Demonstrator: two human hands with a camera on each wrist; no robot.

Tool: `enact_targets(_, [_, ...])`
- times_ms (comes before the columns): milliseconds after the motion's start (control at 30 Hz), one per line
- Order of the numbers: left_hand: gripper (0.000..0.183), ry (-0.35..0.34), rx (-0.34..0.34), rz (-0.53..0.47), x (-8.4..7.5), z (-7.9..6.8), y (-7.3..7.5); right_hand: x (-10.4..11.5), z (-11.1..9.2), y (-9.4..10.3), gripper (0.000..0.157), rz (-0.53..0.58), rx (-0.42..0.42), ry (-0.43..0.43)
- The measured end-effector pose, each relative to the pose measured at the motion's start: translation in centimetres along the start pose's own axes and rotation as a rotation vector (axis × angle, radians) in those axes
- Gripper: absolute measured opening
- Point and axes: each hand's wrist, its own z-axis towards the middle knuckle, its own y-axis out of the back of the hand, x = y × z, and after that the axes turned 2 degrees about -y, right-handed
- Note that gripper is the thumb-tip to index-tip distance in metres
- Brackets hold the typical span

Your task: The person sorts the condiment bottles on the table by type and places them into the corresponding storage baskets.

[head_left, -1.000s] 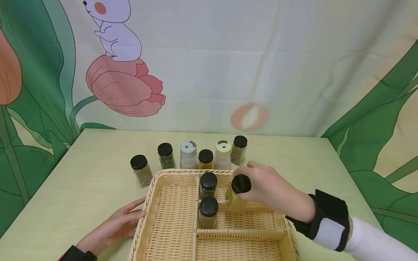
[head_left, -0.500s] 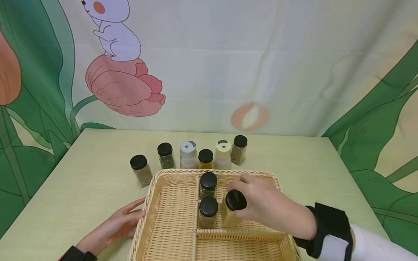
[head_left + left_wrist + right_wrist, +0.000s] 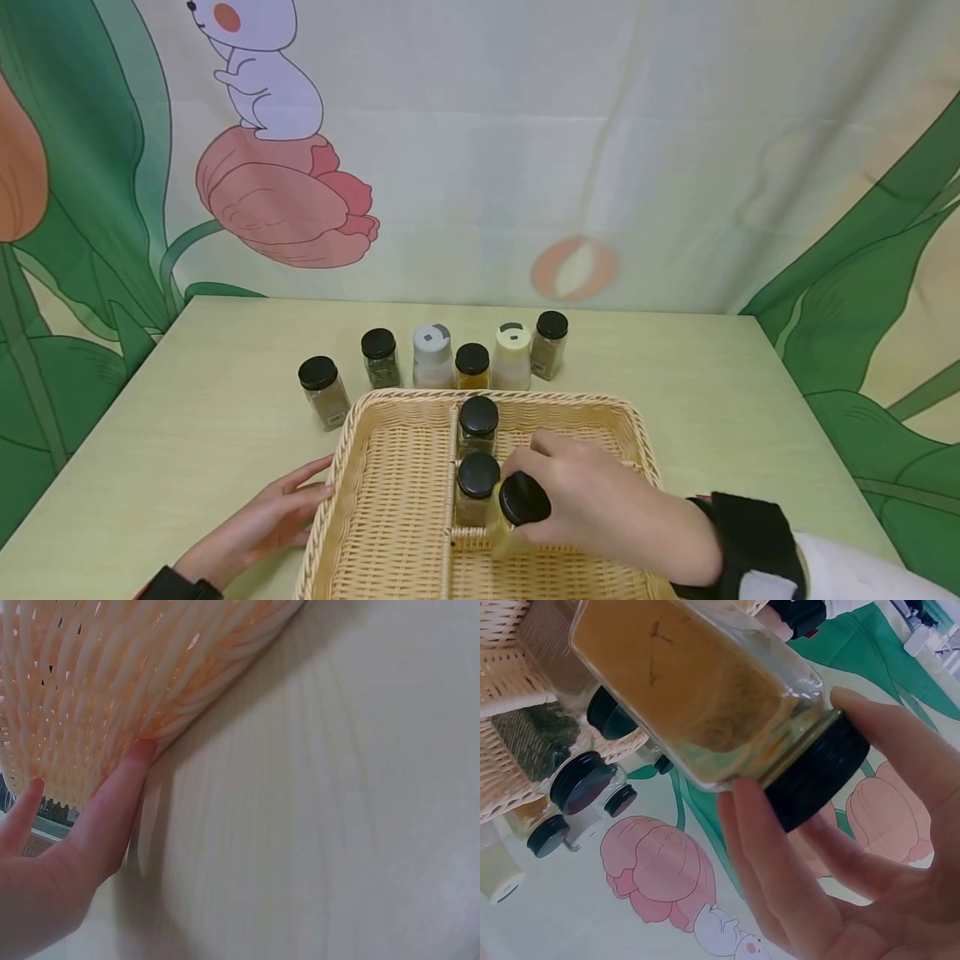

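My right hand [image 3: 592, 508] grips a glass spice jar [image 3: 705, 682] of yellow-brown powder by its black lid [image 3: 525, 498]. It is over the wicker basket [image 3: 390, 483], at the divider between the middle and front right compartments. Just left of it, a jar of brownish powder [image 3: 477, 492] stands in the middle compartment, with a dark green herb jar [image 3: 478, 425] behind it. My left hand [image 3: 273, 517] rests its fingers against the basket's left outer side. In the left wrist view, the straight fingers [image 3: 112, 802] touch the woven wall.
Behind the basket stand a white-capped shaker [image 3: 432, 358], a yellow-capped shaker [image 3: 513, 358] and black-lidded jars, one with yellow contents [image 3: 472, 367]. A brownish jar [image 3: 325, 393] is at the basket's back left corner. A printed curtain [image 3: 480, 167] hangs behind the table.
My right hand has carried the yellow-brown spice jar from the back right compartment toward the front of the basket, past the brownish jar. The left hand has stayed put.
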Motion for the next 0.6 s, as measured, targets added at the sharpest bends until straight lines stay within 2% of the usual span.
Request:
enact_targets(233, [0.072, 0.000, 0.003, 0.000, 0.1, 0.0, 0.1, 0.7, 0.0, -0.5, 0.038, 0.009, 0.052, 0.023])
enact_targets(467, [0.072, -0.012, 0.012, -0.002, 0.2, 0.0, 0.2, 1.5, 0.2, -0.8, 0.036, 0.055, 0.174, -0.018])
enact_targets(600, [0.072, -0.012, 0.013, -0.007, 0.1, 0.0, 0.2, 1.8, 0.3, -1.2, 0.035, 0.094, 0.185, 0.008])
